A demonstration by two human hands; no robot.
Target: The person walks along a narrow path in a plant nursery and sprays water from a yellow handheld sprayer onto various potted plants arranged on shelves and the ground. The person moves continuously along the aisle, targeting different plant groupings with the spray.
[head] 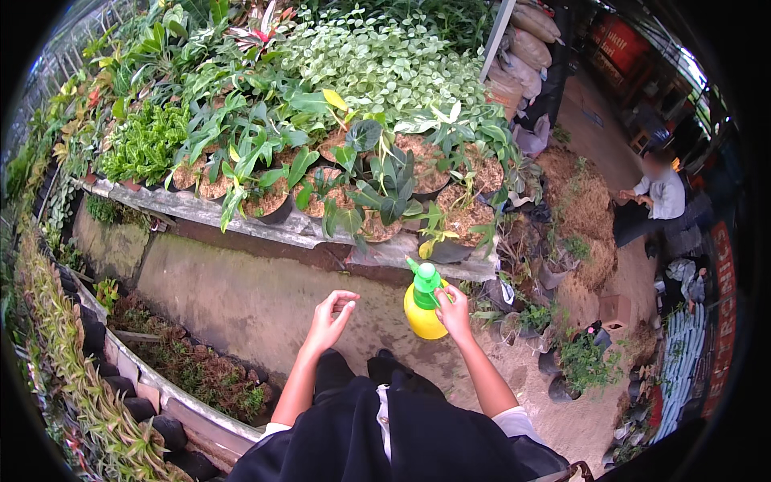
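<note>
My right hand (pixel 453 306) grips a yellow pump spray bottle (pixel 423 319) by its green handle. The bottle is upright over the path, its green nozzle pointing up and left towards the potted plants. My left hand (pixel 332 318) is raised to the left of the bottle, empty, its fingers slightly bent and the thumb apart. Past both hands, potted leafy plants (pixel 391 181) stand along the edge of a bench (pixel 271 226), their pots filled with light brown shavings-like material.
A concrete path (pixel 229 289) runs along the bench. Spiky plants in dark pots (pixel 171 432) line the left. At right are a heap of brown fibrous material (pixel 581 223), a potted bush (pixel 587 361), stacked sacks (pixel 533 51) and a seated person (pixel 662 193).
</note>
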